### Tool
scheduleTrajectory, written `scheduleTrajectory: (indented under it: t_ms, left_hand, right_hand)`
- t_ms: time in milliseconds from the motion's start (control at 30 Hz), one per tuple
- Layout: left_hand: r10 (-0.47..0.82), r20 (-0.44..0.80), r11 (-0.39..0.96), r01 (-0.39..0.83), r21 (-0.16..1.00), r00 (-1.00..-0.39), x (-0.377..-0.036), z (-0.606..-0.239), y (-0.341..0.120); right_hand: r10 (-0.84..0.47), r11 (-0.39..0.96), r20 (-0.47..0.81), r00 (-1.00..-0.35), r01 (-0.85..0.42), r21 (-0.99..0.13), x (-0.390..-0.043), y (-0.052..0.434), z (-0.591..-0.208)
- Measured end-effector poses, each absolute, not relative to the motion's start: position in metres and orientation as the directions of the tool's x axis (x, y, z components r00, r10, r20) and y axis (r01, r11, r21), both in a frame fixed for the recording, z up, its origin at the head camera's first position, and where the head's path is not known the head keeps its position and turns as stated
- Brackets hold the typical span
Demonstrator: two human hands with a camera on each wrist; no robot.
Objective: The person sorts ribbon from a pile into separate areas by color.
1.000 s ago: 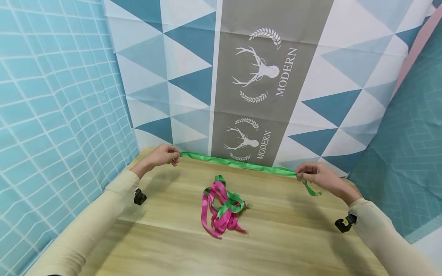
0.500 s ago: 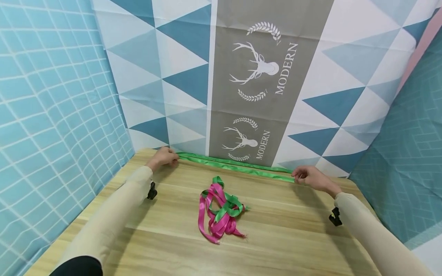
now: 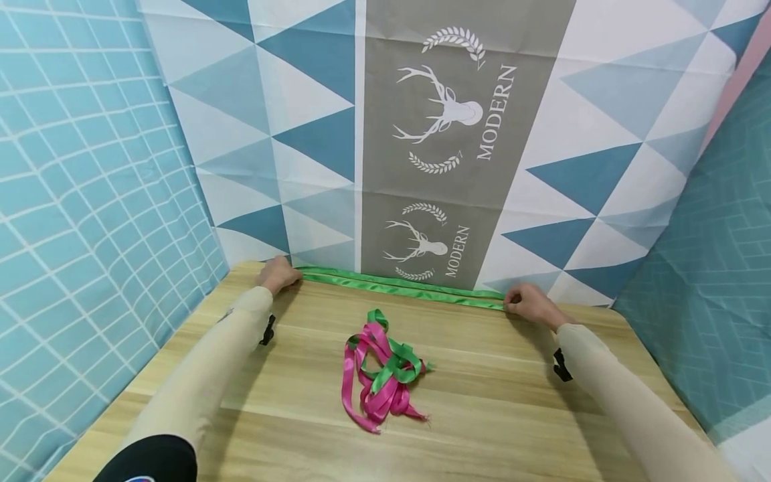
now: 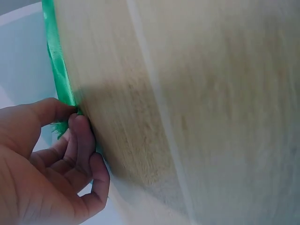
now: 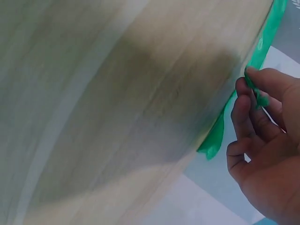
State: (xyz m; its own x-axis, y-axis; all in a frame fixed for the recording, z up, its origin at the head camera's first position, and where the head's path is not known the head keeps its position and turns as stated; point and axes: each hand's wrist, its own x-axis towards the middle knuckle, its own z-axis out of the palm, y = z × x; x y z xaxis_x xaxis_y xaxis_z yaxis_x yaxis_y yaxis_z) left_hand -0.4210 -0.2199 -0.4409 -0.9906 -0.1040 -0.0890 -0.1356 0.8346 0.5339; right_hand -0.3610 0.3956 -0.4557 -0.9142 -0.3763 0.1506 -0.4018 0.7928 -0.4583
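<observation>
A green ribbon [image 3: 397, 290] is stretched straight between my hands, low along the table's back edge. My left hand [image 3: 277, 274] pinches its left end between thumb and fingers; a frayed tip [image 4: 58, 130] pokes out below the thumb in the left wrist view. At the other end, my right hand [image 3: 533, 304] pinches the ribbon, and a short tail [image 5: 261, 100] curls over the fingers. Just behind it runs a second green strip [image 3: 458, 290], nearly parallel. A loose end [image 5: 213, 140] of green ribbon lies at the table edge beside the right fingers.
A tangled heap of pink ribbon [image 3: 379, 402] and green ribbon [image 3: 400, 367] lies mid-table on the wooden tabletop [image 3: 494, 395]. Patterned cloth [image 3: 421, 134] hangs right behind the back edge. Blue checked cloth [image 3: 78, 201] closes the left side, teal cloth [image 3: 711, 268] the right.
Both hands have lowered the stretched green ribbon toward the table, and the right hand has shifted slightly inward. The second strip behind now shows separately. The heap stays put while the head view shifts.
</observation>
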Motion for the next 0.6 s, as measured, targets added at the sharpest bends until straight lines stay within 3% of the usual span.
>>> scheduleTrajectory:
  t_ms: [333,600]
  left_hand:
    - [-0.112,-0.099,0.854,-0.147,0.499,-0.989,-0.404,-0.439,-0.23]
    - [0.019,-0.157,0.783,-0.083,0.617,-0.987,-0.405,-0.415,-0.26]
  right_hand:
    - [-0.305,0.861,0.14,-0.942,-0.336,-0.383,-0.346,0.38,-0.449]
    - [-0.211,0.888,0.067,-0.975,-0.22,-0.405,-0.322,0.379,-0.421]
